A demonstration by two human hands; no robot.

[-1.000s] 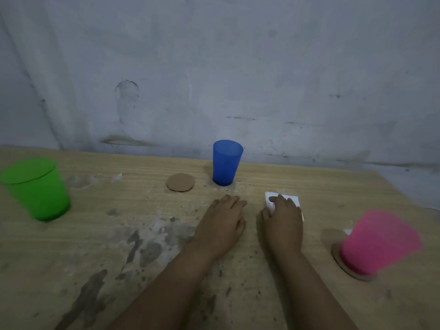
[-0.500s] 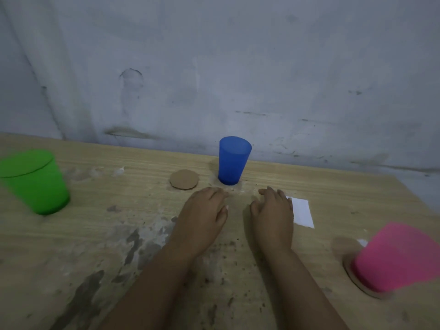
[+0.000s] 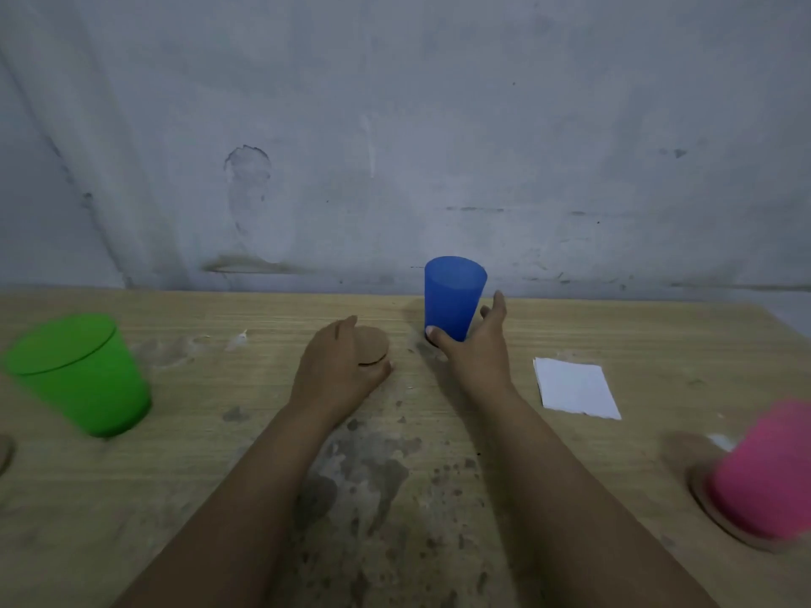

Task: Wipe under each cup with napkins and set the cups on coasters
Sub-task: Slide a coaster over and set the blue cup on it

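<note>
Both hands at the far middle of the table

Right hand [image 3: 476, 351] curls round the blue cup [image 3: 454, 296] base; left hand [image 3: 335, 366] pinches the round coaster [image 3: 373, 351] beside it, napkin [image 3: 575, 388] lying to the right

A pale wood-grain worktop [image 3: 614, 335], blotched with dark stains and specks near its front, butts against a grey-white plastered wall [image 3: 439, 125] marked by scuffs, streaks and dim light.
</note>
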